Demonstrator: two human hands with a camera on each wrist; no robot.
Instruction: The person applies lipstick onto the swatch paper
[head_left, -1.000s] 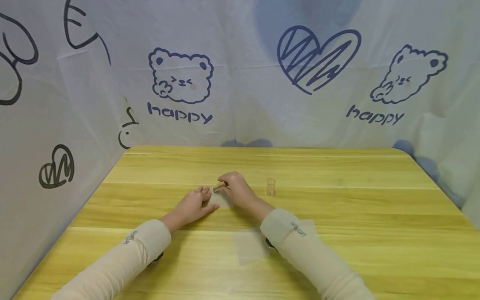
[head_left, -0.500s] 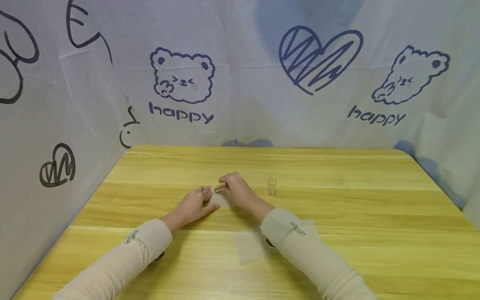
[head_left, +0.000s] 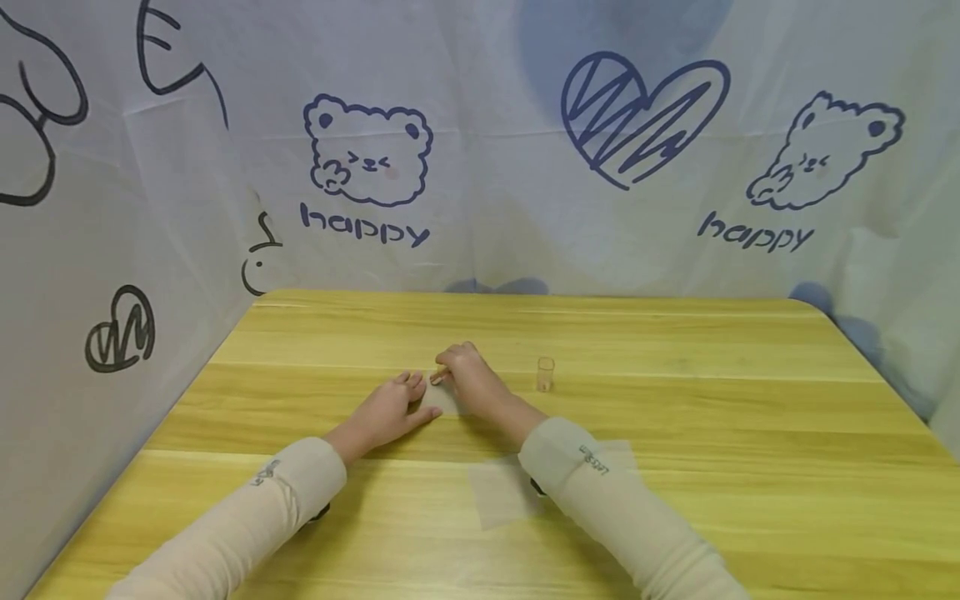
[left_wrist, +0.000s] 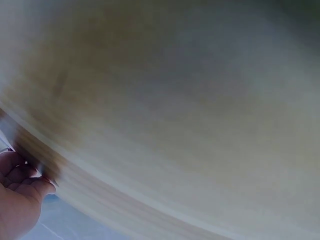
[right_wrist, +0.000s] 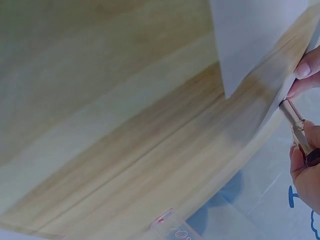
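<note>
My right hand (head_left: 474, 383) pinches a slim, gold-brown, lipstick-like tube (head_left: 437, 377). In the right wrist view that tube (right_wrist: 295, 120) points down at the edge of a white sheet of paper (right_wrist: 272, 111), and its dark end sits among the fingers. Across from it, my left hand (head_left: 386, 412) rests on the table at the sheet, fingers extended and thumb spread apart. The paper (head_left: 450, 405) shows between both hands. Only part of the left hand (left_wrist: 22, 192) appears in the left wrist view.
A small clear, pink-tinted cup or cap (head_left: 545, 375) stands right of my right hand. Another thin white sheet (head_left: 498, 496) lies nearer, partly beneath the right forearm. The wooden table (head_left: 712, 400) meets a printed cloth (head_left: 480, 208) behind and at the sides.
The whole scene shifts slightly rightward in the head view. Both hands hold nearly the same place, and the tube's tip shifts only a little.
</note>
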